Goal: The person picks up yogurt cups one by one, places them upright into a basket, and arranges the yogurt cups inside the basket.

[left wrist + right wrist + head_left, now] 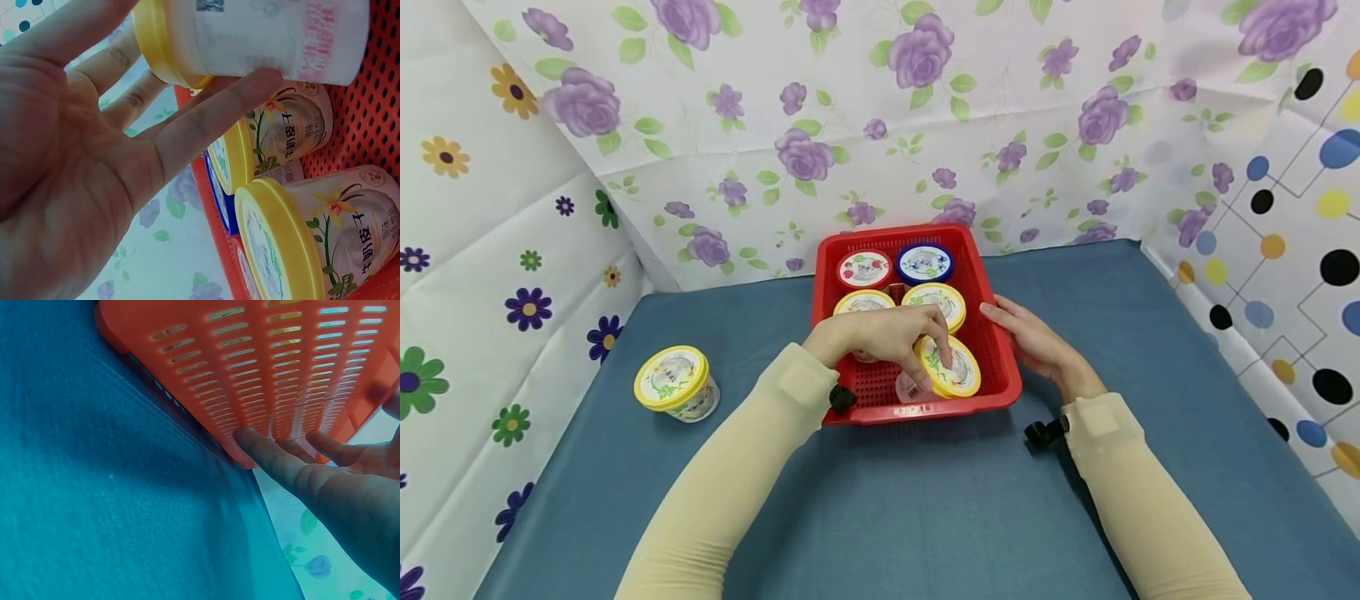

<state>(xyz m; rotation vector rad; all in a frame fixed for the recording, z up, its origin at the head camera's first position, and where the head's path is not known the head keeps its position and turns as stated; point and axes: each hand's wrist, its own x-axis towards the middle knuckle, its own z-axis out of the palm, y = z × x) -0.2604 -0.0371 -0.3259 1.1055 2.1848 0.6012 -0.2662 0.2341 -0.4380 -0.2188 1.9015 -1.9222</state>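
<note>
My left hand (891, 333) reaches into a red plastic basket (898, 412) and grips a yellow-lidded tub (962, 371) near its front right corner. Fingers lie over the lid, and the tub is tilted, its pale printed side (250, 37) showing in the left wrist view. Behind it sit two more yellow-lidded tubs, one on the left (863, 302) and one on the right (942, 298). At the back are a red-lidded tub (864, 268) and a blue-lidded tub (925, 262). My right hand (1037, 337) rests against the basket's right side, fingers fairly straight on the slotted wall (244, 369).
Another yellow-lidded tub (677, 383) stands by itself on the blue cloth (880, 508), left of the basket. A flowered sheet (850, 142) hangs behind the basket. Patterned sheets border the table on the left (482, 250) and right (1285, 275).
</note>
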